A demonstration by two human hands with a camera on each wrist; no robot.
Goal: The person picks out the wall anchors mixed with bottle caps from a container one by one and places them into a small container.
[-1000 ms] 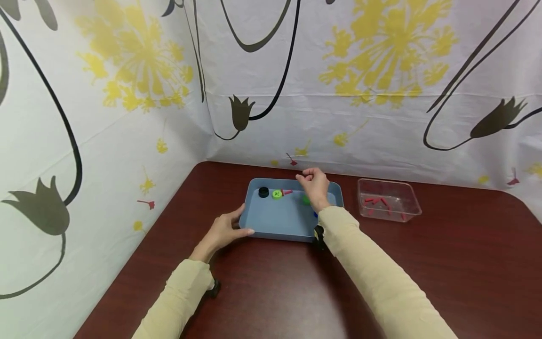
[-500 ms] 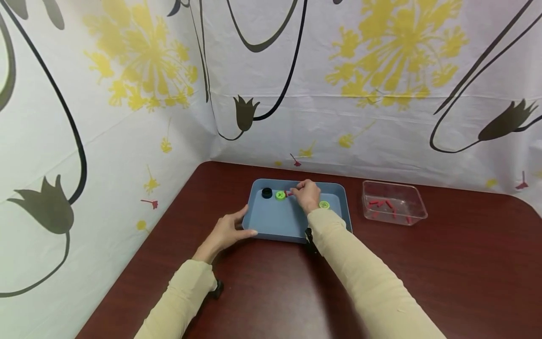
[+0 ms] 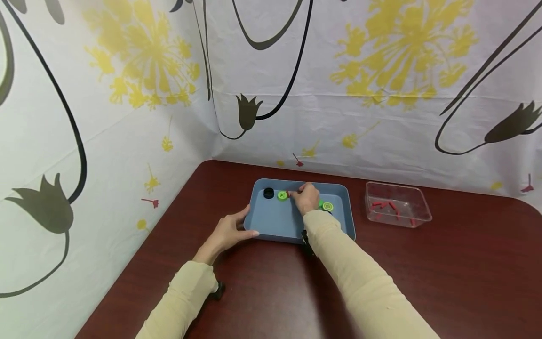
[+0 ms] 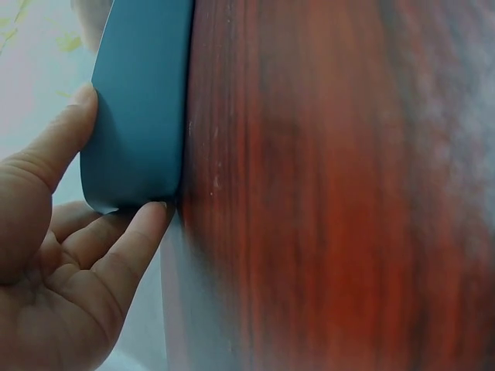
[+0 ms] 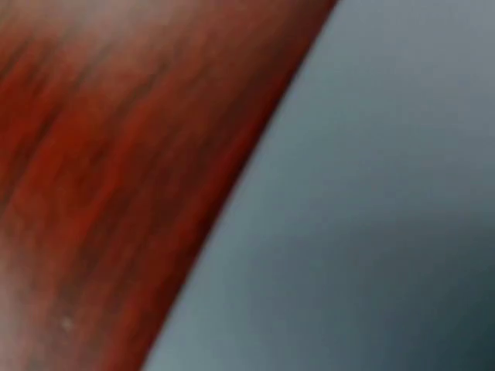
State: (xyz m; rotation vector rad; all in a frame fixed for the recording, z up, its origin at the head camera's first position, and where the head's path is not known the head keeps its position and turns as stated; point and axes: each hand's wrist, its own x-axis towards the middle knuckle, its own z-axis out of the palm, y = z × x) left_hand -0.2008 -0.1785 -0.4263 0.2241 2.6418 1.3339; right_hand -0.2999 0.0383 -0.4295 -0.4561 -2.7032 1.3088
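Note:
My left hand grips the front left corner of a blue-grey tray. In the left wrist view the thumb presses one wall of the tray, with the fingertips against the adjoining side. Inside the tray, my right hand pinches a small red stick, mostly hidden by the fingers. Its visible end lies right at a bright green round cap. A black round cap sits left of that. The right wrist view shows only the blurred tray and tabletop.
Right of the tray stands a clear plastic box with several red sticks in it. Another green cap lies in the tray beside my right wrist, partly beside other pieces. Patterned cloth hangs behind the dark wooden table.
My right hand has moved left and down from above the tray's back edge to the red stick beside the green cap. My left hand keeps its hold on the tray corner.

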